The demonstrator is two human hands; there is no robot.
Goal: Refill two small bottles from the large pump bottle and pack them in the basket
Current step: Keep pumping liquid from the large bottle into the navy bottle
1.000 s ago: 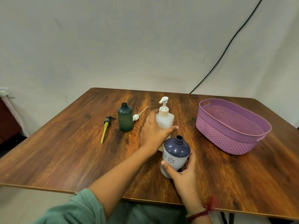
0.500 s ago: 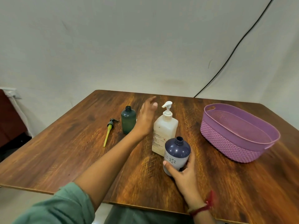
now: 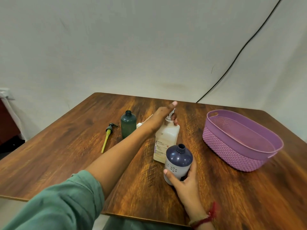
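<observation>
left hand [image 3: 163,119] reaches across the table [image 3: 66,155], fingers wrapped over the pump head of the large pump bottle [image 3: 166,140], white and upright mid-table. right hand [image 3: 184,183] grips the uncapped blue bottle [image 3: 178,161] just in front, toward the near edge. half a second earlier the left hand hung spread beside the pump.

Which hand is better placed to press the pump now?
The left hand: it rests on the pump head of the large pump bottle. The right hand grips the uncapped small blue bottle beside it, so it is probably best left steadying that.
</observation>
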